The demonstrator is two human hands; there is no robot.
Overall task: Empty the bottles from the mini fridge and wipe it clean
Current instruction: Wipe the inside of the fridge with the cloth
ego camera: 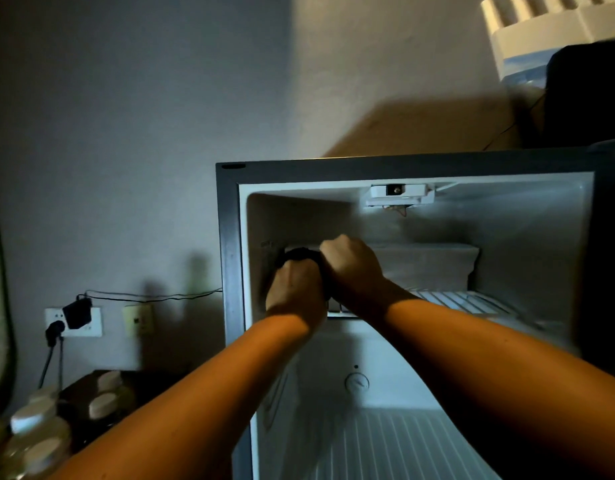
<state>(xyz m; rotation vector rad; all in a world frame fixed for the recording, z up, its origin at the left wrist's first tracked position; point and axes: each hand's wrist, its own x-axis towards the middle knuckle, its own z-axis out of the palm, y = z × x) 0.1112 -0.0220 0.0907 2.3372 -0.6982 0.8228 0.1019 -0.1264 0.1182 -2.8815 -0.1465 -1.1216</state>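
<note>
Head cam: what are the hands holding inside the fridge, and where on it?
Both the left hand and the right hand grip one dark object at the fridge's upper left. It is too dark to identify, and the grip point is hidden.

No legible text, brand, number or sign is found in the head view. The fridge point(403, 271) carries a small marking on its inner left wall, too dim and blurred to read. The dial point(356, 382) on the panel below the upper compartment shows a pointer line but no readable figures. The bottles point(39, 441) at lower left bear no readable labels. The wall socket point(91, 322) shows no lettering.
</note>
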